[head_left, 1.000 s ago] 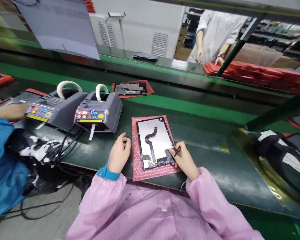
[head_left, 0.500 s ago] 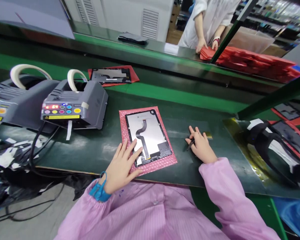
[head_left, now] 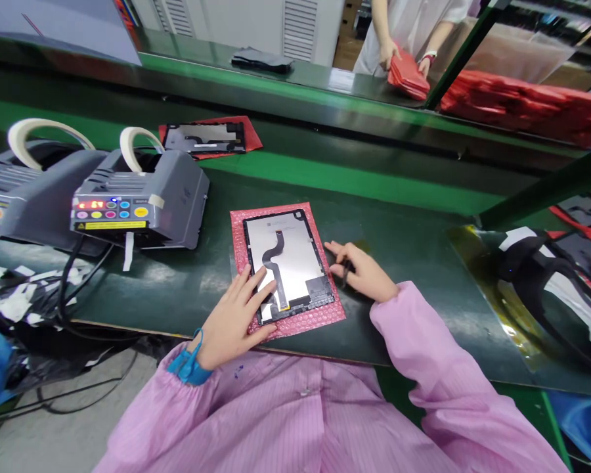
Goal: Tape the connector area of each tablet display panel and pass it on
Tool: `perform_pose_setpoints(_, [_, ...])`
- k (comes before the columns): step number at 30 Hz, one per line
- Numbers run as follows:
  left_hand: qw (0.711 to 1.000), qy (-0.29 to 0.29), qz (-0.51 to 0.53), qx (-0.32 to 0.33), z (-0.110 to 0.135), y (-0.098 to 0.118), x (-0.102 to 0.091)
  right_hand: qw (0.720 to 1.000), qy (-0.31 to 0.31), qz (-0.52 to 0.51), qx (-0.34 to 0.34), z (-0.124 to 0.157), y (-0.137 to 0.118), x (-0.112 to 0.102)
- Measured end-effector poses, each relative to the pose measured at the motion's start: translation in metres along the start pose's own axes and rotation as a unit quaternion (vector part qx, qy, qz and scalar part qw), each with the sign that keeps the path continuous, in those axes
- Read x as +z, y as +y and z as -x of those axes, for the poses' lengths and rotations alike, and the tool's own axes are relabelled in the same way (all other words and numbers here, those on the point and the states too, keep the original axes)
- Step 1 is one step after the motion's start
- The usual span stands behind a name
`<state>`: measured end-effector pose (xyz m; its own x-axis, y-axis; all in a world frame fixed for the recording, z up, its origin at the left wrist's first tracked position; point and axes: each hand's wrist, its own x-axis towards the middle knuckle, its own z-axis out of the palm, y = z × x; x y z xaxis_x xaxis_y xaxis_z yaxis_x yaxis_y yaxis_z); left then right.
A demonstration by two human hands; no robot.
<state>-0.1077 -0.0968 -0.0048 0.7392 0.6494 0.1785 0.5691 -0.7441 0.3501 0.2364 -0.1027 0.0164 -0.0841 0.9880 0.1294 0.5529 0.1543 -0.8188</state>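
We're at a dark green bench (head_left: 414, 226), its front edge close by the pink bubble wrap (head_left: 322, 316); on that lies the flat panel (head_left: 300, 263), our left hand (head_left: 231, 322) spread wide over its lower left corner; our right hand (head_left: 367, 270) pinches a small dark tool (head_left: 347, 269) beside its right edge; rightward, bench surface reaches the yellow film (head_left: 512, 336); leftward, a grey tape machine (head_left: 172, 207) stands well apart.

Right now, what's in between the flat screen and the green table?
Pink bubble wrap. The head view shows it sticking out around the screen, on the green table.
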Motion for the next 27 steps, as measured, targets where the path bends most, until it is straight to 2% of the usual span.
perform_pose_setpoints(1, [1.000, 0.001, -0.003, 0.000, 0.000, 0.000, 0.001, 0.996, 0.064, -0.062, 0.024, 0.000, 0.003, -0.006])
perform_pose_setpoints(3, [1.000, 0.001, -0.015, 0.004, 0.000, 0.001, 0.002, 0.963, 0.201, -0.157, 0.084, 0.001, 0.012, -0.023])
perform_pose_setpoints(5, [0.999, 0.000, -0.033, 0.011, -0.001, 0.001, 0.003, 0.933, 0.271, -0.199, 0.128, 0.003, 0.022, -0.037])
perform_pose_setpoints(7, [0.999, 0.000, -0.050, 0.020, -0.002, 0.001, 0.003, 0.928, 0.276, -0.206, 0.145, 0.004, 0.031, -0.045])
perform_pose_setpoints(10, [0.997, -0.007, -0.068, 0.030, -0.003, -0.001, 0.003, 0.932, 0.266, -0.198, 0.145, 0.005, 0.037, -0.042])
perform_pose_setpoints(14, [0.998, -0.014, -0.059, 0.023, -0.003, -0.002, 0.004, 0.942, 0.245, -0.172, 0.149, 0.003, 0.035, -0.035])
perform_pose_setpoints(22, [1.000, -0.008, -0.026, 0.000, -0.004, 0.002, 0.005, 0.954, 0.218, -0.139, 0.154, 0.001, 0.031, -0.037])
perform_pose_setpoints(27, [1.000, -0.012, -0.018, 0.005, -0.004, 0.001, 0.007, 0.944, 0.251, -0.162, 0.141, 0.001, 0.030, -0.035])
